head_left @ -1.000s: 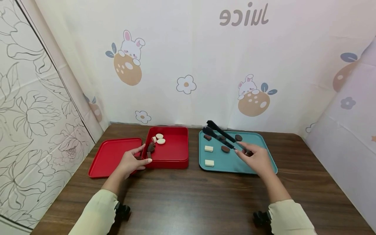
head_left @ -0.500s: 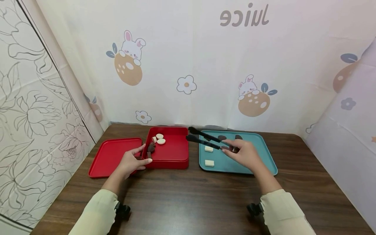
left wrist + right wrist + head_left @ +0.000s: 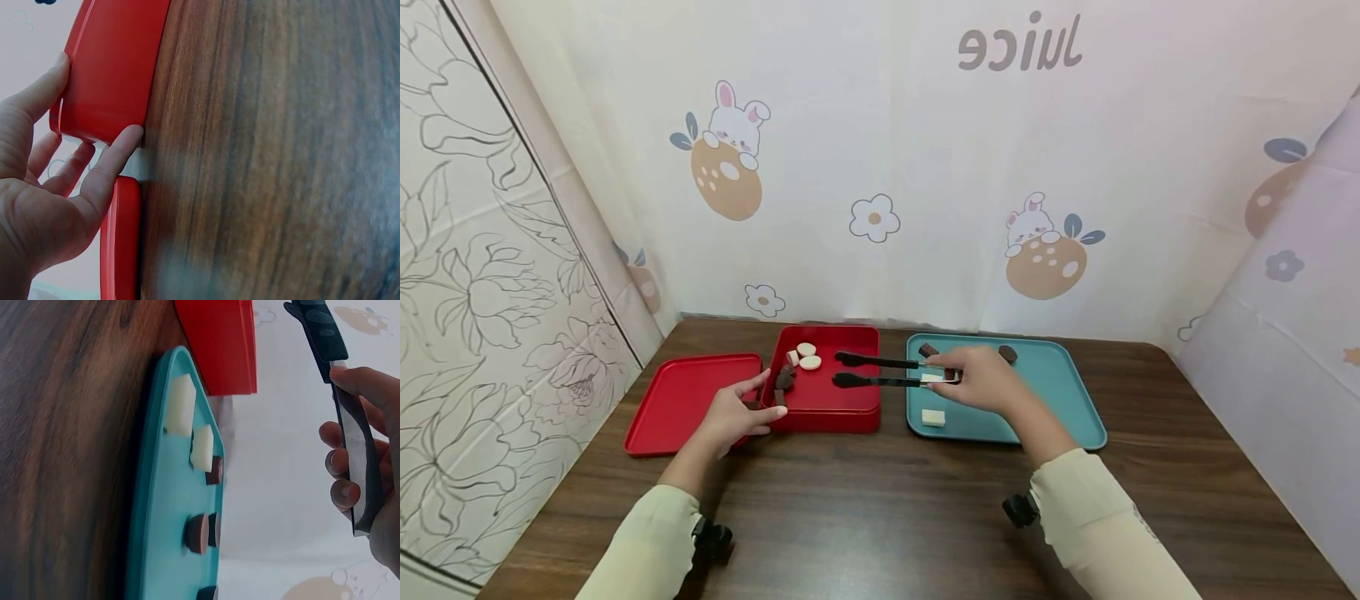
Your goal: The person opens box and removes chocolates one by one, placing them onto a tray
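Note:
A red box [image 3: 842, 422] holds white oval pieces [image 3: 810, 362] and brown chocolate-like pieces [image 3: 785, 378] along its left side. My left hand [image 3: 733, 414] grips the box's front left corner, thumb at the front and fingers by the left wall. My right hand [image 3: 979, 380] holds black-tipped tongs [image 3: 880, 362] level, pointing left. The tongs' tips are apart over the right part of the box; I see nothing between them. Below the right hand lies a teal tray [image 3: 1048, 383] with cream blocks [image 3: 933, 417] and dark pieces [image 3: 1007, 354], partly hidden by that hand.
A flat red lid-like tray [image 3: 688, 400] lies left of the box, behind the left hand. Everything stands on a dark wooden table [image 3: 850, 517]. A printed curtain [image 3: 880, 167] rises directly behind the box and teal tray.
My right hand has carried the tongs leftward, from over the teal tray to over the red box, and the tongs have turned level. The left hand has stayed at the box corner.

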A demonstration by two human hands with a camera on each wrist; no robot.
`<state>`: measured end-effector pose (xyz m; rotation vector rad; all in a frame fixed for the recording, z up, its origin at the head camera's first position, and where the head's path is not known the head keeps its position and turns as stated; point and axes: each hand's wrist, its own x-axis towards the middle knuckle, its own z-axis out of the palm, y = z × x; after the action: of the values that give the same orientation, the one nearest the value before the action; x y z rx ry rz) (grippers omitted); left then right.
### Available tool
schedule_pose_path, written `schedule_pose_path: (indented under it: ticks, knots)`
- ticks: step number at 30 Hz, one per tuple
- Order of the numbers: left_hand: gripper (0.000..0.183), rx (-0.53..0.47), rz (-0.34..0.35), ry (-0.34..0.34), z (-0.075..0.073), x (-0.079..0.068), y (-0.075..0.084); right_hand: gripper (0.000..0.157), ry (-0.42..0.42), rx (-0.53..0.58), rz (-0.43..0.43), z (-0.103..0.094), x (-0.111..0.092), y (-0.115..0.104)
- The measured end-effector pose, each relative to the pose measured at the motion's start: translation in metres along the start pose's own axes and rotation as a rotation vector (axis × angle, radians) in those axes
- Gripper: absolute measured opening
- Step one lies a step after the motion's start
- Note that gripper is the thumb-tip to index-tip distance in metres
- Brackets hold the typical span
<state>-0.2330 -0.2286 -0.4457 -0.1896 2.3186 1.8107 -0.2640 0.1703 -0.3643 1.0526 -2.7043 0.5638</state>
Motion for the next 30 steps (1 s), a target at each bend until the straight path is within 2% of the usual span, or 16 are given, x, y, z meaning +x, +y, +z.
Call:
schedule_pose_path:
  ticks: [7, 14, 20, 30]
  knots:
    - [0.089, -0.003, 0.004, 0.002, -0.001, 0.000, 0.000, 0.030, -0.104, -0.031, -0.043, 0.010, 0.022, -0.007]
    - [0.089, 0.000, 0.006, -0.002, -0.001, -0.001, 0.000, 0.031, -0.209, -0.060, -0.035, 0.014, 0.041, -0.021]
    - [0.086, -0.005, 0.013, -0.005, 0.000, -0.001, 0.000, 0.030, -0.261, -0.079, -0.037, 0.023, 0.055, -0.029]
    - [0.083, -0.015, 0.004, -0.014, -0.001, -0.001, 0.004, 0.033, -0.324, -0.083, 0.016, 0.043, 0.073, -0.043]
